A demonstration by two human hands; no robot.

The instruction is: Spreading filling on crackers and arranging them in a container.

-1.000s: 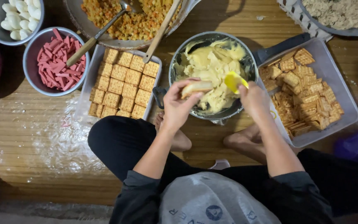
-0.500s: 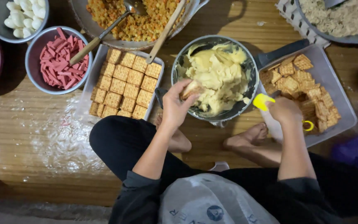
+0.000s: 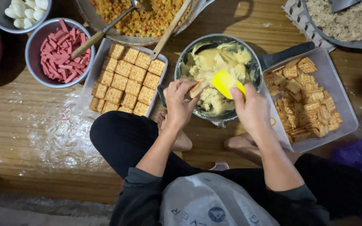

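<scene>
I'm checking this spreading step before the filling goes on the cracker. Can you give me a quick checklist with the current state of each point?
1. Cracker gripped in left hand: ok.
2. Yellow spatula held in right hand: ok.
3. Both held over the pan of pale mash, so drips fall inside: ok.
4. Mash loaded on the spatula: cannot tell, its visible face looks bare.
5. Room in the tray of filled crackers: cannot tell, it looks nearly full.
6. Plain crackers left in the tray on the right: ok.
</scene>
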